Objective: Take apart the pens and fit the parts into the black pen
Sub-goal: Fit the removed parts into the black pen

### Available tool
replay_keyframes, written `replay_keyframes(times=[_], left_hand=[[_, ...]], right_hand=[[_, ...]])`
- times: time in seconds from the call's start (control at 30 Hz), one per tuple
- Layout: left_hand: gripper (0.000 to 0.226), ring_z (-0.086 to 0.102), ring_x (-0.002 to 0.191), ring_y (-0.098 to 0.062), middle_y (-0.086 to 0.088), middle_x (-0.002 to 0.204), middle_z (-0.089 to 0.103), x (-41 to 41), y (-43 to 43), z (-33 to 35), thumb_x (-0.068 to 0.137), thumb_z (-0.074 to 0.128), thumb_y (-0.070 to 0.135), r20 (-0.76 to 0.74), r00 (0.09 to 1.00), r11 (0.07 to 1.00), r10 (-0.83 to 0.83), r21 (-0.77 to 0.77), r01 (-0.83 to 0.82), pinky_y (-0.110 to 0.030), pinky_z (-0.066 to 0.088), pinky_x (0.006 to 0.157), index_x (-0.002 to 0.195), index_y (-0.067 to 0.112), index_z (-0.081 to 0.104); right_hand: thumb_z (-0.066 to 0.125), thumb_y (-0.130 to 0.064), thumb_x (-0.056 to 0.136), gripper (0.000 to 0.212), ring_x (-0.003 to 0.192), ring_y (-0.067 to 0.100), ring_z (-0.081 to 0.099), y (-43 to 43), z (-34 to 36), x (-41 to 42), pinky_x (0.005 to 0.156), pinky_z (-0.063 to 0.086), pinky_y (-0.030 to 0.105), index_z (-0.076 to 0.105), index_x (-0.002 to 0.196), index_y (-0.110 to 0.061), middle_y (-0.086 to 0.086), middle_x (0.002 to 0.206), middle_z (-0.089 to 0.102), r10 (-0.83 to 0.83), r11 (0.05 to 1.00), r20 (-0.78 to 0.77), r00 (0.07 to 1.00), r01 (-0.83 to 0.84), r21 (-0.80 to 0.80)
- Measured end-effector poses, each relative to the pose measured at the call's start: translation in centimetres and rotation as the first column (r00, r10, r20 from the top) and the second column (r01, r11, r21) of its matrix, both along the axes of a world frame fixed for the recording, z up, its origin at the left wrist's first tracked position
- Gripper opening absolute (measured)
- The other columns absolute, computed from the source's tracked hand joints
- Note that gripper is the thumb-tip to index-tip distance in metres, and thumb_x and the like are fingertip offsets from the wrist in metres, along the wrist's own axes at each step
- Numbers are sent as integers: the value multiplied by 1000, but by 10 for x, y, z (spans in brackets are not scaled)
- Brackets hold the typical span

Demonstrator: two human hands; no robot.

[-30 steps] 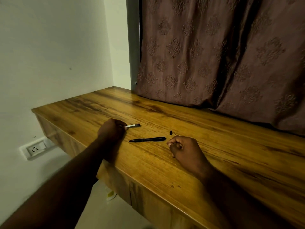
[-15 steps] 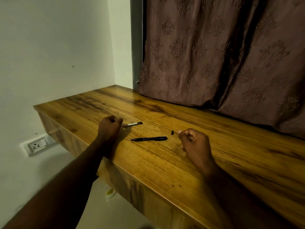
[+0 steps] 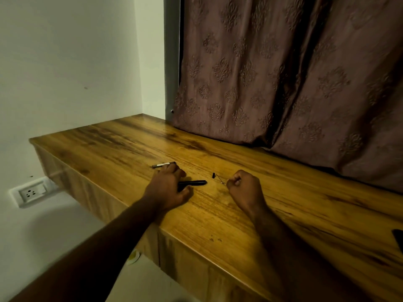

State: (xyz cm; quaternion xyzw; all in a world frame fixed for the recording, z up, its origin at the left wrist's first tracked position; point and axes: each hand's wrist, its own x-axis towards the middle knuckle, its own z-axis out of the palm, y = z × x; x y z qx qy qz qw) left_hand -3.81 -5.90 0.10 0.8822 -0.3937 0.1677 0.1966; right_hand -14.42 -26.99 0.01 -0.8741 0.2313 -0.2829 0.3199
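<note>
Left hand (image 3: 168,188) was observed palm down on the counter (image 3: 305,214), with its fingers arched over the left end of the black pen (image 3: 194,183). The thumb was seen on the near side of the barrel and the fingers on the far side. Whether the barrel was actually clasped could not be told, as that end was hidden under the hand. The pen was noted lying flat, its free end projecting to the right of the hand. A white pen part (image 3: 164,165) was recorded just beyond the left fingertips, close to touching them. Right hand (image 3: 245,188) was seen resting on the counter, curled into a tight fist with the thumb pressed against the forefinger. Whether anything small was pinched inside could not be told. A thin refill (image 3: 220,179) was noted lying just left of the right knuckles. A small black piece (image 3: 213,175) lay at its far end, between the two hands. A curtain (image 3: 283,83) was seen hanging behind the counter. A socket (image 3: 30,194) was noted on the wall, well left of the left hand.
</note>
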Motion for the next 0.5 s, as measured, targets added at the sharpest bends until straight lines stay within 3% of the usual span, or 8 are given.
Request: replay_keyframes(times=[0.2,0.5], left_hand=[[49,50,106,-23,-4,110,58,-11,-29,-2,81,53,49,-5,1000,1000,19,12,-19,-37,39,85,116,17,60],[43,50,101,-22,-3,105,59,-6,-29,-5,81,54,45,-30,1000,1000,8,-11,-9,-35,41,82,113,17,62]], right_hand=[[58,-37,88,26,95,25,59,11,4,10,76,48,32,62,101,-14,5,103,61,-36,952,-204,978,-28,-303],[53,-30,92,23,96,25,59,12,2,13,74,48,33,63,105,-13,7,107,61,-79,920,-187,979,-1,-392]])
